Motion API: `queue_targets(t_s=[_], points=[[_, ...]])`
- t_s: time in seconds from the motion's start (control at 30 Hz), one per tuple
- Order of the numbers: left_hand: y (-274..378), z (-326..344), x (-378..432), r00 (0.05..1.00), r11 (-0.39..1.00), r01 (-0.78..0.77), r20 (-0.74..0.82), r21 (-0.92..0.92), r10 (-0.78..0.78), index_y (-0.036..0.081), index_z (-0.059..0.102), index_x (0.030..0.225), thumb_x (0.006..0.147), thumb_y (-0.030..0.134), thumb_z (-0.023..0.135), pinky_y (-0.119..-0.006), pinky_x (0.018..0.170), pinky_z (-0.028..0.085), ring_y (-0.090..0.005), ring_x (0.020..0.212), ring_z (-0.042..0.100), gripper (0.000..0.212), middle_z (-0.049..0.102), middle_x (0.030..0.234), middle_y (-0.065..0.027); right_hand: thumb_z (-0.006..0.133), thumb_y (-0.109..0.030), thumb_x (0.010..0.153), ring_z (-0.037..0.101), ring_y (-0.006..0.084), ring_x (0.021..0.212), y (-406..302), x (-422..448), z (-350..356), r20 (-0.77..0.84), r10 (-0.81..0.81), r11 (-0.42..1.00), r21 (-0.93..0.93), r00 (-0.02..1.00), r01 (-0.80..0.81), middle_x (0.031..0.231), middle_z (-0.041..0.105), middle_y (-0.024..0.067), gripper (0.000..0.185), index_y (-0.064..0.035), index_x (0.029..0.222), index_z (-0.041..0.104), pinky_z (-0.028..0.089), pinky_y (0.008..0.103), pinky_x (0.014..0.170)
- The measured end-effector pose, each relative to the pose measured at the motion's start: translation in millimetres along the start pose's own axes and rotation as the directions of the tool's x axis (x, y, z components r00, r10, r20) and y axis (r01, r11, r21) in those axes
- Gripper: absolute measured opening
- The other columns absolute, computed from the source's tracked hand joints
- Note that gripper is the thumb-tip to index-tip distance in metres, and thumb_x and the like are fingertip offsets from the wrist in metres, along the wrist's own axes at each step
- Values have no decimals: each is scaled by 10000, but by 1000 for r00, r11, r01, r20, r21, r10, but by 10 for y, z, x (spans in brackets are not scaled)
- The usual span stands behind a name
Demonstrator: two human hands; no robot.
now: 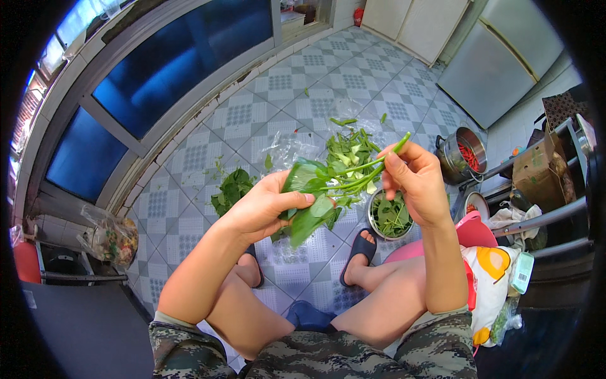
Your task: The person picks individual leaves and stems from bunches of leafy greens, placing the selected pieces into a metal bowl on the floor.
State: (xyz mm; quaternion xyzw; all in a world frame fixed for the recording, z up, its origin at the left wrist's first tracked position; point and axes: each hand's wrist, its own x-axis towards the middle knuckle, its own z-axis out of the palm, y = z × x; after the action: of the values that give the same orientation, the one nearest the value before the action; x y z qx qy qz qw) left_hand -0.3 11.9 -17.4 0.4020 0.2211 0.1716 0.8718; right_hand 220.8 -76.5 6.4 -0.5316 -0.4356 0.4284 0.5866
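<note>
My left hand point(272, 204) grips a bunch of leafy greens point(307, 222) by the leaves, its thumb pressed on top. The thin green stems of the bunch run up and to the right. My right hand point(412, 175) pinches the stem ends point(386, 163) between thumb and fingers. Under my hands, a pile of stems and leaves point(348, 147) lies on the floor beside clear plastic film point(284, 149). A heap of dark green leaves point(232, 189) is left of my left hand. Below my right hand stands a metal bowl point(371, 222) holding picked greens point(390, 215).
A steel pot point(447, 161) with red chillies point(467, 156) stands at right. A rack point(525, 222) carries a cardboard box point(535, 166). Pink plastic point(476, 230) and a white bag point(490, 284) lie near my right leg. A filled plastic bag point(111, 241) sits at left; a refrigerator point(497, 71) stands behind.
</note>
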Motion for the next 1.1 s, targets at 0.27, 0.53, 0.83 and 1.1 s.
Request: queue_targets(t_s=[0.27, 0.53, 0.83, 1.1], points=[[-69, 88, 39, 914, 761, -247, -116, 600, 388, -33, 563, 1097, 886, 141, 538, -270, 804, 459, -125, 889, 571, 275, 616, 983, -74, 610, -256, 862, 603, 141, 493, 29, 1, 81, -116, 196, 970, 170, 974, -175, 642, 605, 84, 265, -7, 793, 549, 488, 215, 424], [-100, 242, 22, 977, 813, -128, -68, 568, 201, -33, 619, 997, 860, 171, 604, -214, 698, 472, -71, 769, 576, 246, 644, 846, -47, 628, -286, 847, 598, 136, 481, 30, -35, 169, -100, 215, 965, 172, 972, -196, 635, 602, 84, 288, -19, 775, 549, 486, 223, 415], [-119, 306, 84, 988, 861, -49, -99, 506, 115, -37, 623, 893, 837, 97, 598, -215, 660, 473, -70, 719, 581, 147, 643, 786, -49, 632, -301, 843, 594, 127, 477, 47, -56, 147, -92, 242, 959, 176, 966, -224, 628, 598, 78, 298, -24, 767, 551, 482, 222, 411], [-214, 337, 79, 968, 837, -193, -41, 512, 249, -46, 625, 945, 806, 74, 645, -227, 647, 476, -70, 717, 579, 185, 644, 800, -55, 615, -295, 855, 587, 110, 477, 45, -75, 188, -128, 241, 962, 166, 962, -218, 630, 600, 64, 285, -29, 783, 546, 479, 201, 421]])
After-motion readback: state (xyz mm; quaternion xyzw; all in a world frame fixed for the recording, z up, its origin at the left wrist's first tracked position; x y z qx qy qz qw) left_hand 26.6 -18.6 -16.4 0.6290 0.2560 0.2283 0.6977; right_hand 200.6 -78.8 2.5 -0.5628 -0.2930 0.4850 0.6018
